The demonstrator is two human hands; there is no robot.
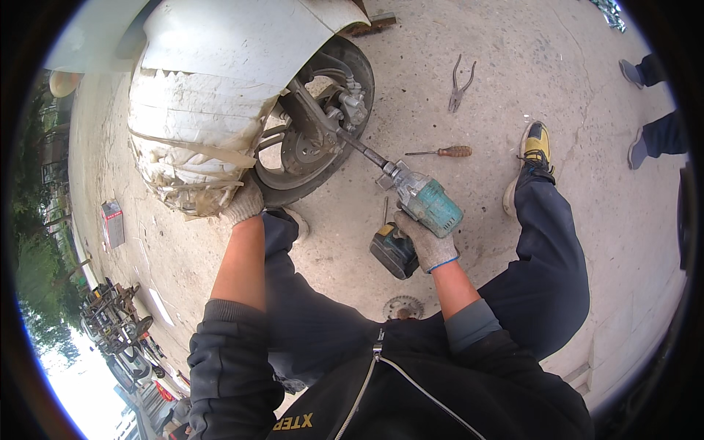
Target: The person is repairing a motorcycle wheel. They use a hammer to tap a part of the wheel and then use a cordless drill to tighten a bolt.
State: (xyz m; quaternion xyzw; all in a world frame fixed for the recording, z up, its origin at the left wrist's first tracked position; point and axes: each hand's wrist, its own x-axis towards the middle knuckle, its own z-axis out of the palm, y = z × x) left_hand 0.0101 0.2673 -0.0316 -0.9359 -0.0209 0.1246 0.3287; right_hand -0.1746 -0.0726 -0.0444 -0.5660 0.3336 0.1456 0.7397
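Observation:
My gloved left hand [242, 204] is against the battered white body panel [191, 132], its fingers mostly hidden at the lower edge. My gloved right hand [424, 240] grips a teal cordless impact wrench [433, 205] with a dark battery. The wrench's long socket extension [367, 152] points up-left to a rusty arm beside the wheel [357, 66] and its dusty hub parts. A screwdriver with an orange-brown handle [453, 151] lies right of the wrench's nose, and pliers [456, 95] lie above it on the concrete. A toothed metal disc [403, 302] lies below the wrench, near my legs.
Two pairs of another person's feet or shoes [632, 73] show at the right edge. A cardboard box [112, 224] lies at left, with parked vehicles [117, 326] beyond and trees along the far left. My legs [543, 271] are spread around the work.

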